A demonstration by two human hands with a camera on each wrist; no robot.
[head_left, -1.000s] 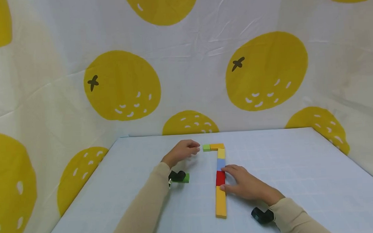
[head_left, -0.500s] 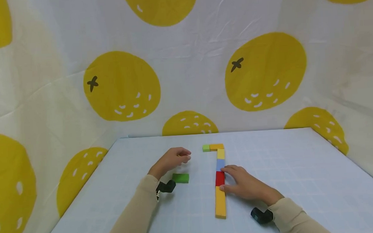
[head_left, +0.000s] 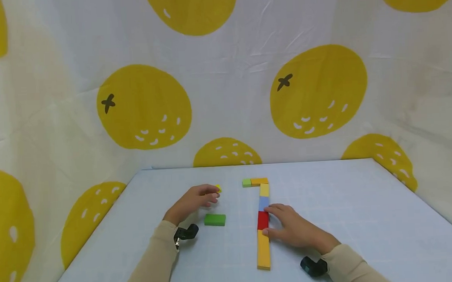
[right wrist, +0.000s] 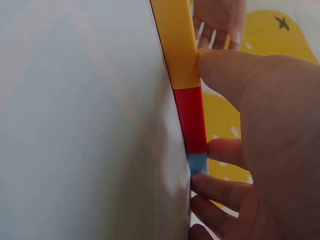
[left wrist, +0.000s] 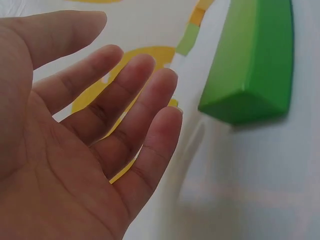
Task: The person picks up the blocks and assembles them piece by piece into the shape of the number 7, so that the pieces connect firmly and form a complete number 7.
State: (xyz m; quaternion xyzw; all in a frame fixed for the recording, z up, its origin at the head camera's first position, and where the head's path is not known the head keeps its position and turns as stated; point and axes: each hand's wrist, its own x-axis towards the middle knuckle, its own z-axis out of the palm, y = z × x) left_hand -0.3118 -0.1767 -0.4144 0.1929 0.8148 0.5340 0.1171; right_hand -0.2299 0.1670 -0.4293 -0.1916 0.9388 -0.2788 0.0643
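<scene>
A line of wooden blocks runs away from me on the table: a long orange block point(head_left: 263, 252), a red block point(head_left: 263, 220), a blue block point(head_left: 264, 203) and a pale yellow block point(head_left: 265, 190). At its far end, another orange block point(head_left: 259, 182) and a light green block point(head_left: 246, 183) turn left. My right hand point(head_left: 297, 229) rests against the line's right side, its thumb touching the long orange block and its fingertips by the blue one. Holding nothing, my left hand point(head_left: 192, 202) hovers with loose fingers near a small yellow block point(head_left: 218, 188), which it partly hides.
A green block point(head_left: 215, 220) lies by itself between the left hand and the line. Dark wrist cameras sit beneath both wrists. Behind the white table point(head_left: 347, 194) hangs a pale curtain point(head_left: 229, 89) with big yellow fruit shapes.
My left hand has drawn back leftward and toward me from near the light green block, uncovering the green block and part of the yellow one. The right hand stays against the line.
</scene>
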